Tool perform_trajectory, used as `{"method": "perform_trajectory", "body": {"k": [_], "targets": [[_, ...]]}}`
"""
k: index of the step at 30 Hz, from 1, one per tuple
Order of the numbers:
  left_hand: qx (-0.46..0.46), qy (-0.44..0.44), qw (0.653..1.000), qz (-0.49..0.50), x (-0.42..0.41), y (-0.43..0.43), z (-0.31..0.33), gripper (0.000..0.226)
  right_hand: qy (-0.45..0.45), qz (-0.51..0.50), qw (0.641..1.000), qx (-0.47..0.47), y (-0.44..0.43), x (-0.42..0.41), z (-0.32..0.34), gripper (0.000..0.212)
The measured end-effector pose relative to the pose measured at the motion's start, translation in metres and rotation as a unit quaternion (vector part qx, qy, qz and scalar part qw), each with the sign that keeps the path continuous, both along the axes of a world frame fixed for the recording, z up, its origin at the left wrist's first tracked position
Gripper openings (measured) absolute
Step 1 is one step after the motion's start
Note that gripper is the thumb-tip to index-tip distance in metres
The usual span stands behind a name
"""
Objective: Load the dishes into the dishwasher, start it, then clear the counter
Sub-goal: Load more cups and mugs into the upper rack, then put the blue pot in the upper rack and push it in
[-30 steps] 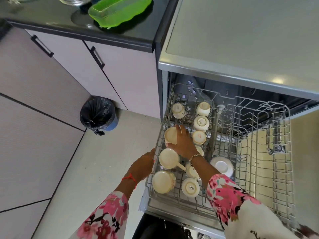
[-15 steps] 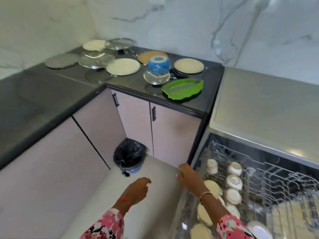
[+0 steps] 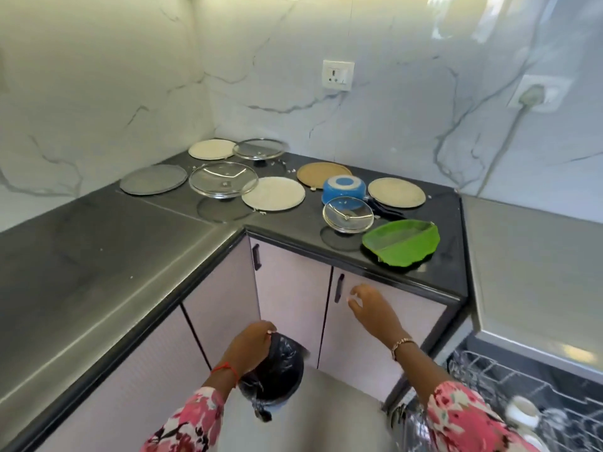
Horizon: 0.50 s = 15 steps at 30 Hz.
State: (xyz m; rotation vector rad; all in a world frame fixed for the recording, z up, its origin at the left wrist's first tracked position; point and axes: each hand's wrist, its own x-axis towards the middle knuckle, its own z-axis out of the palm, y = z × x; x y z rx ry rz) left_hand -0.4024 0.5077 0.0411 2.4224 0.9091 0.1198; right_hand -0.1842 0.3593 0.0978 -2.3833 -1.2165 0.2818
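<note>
Several dishes sit on the glossy black stone counter (image 3: pixel 293 231), grouped toward its back corner and right end; both hands hang below its front edge, empty. The right hand (image 3: pixel 368 309) hovers before the pale cabinet door (image 3: pixel 359 353), fingers loosely curled round nothing; the left hand (image 3: pixel 249 342) is likewise slack and holds nothing, over the bin lined with a crinkled black bag (image 3: pixel 277 373).

Nearest the right hand is the bright green leaf-shaped plastic tray (image 3: pixel 401 243), at the counter's front edge near its right end; it lies above and slightly right of that hand, its long axis running roughly along the edge, so I judge the right hand the natural one to lift it, and the left well apart from it. Just beside the tray's left tip rests the small round glass lid with a steel rim (image 3: pixel 347 214); behind that stands the upturned blue bowl with a white ring (image 3: pixel 342 188), then matte cream round plates (image 3: pixel 396 192) and a tan one (image 3: pixel 323 174).

At the lower right the grey wire dishwasher rack (image 3: pixel 489 373) stands pulled out, cream cups (image 3: pixel 522 412) already in it; loading looks only partly done.
</note>
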Motion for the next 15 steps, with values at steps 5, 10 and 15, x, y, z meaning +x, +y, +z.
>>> {"method": "perform_trajectory", "body": {"k": [5, 10, 15], "targets": [[0.001, -0.058, 0.998, 0.009, 0.068, 0.064, 0.012, 0.029, -0.017, -0.038, 0.995, 0.089, 0.063, 0.080, 0.024, 0.016], [0.018, -0.111, 0.994, 0.009, 0.157, 0.128, 0.022, 0.026, -0.032, -0.056, 0.990, 0.123, 0.119, 0.170, 0.039, 0.013], [0.031, -0.116, 0.993, 0.008, 0.245, 0.184, 0.033, 0.029, -0.028, -0.091, 0.991, 0.094, 0.158, 0.258, 0.041, 0.018]]}}
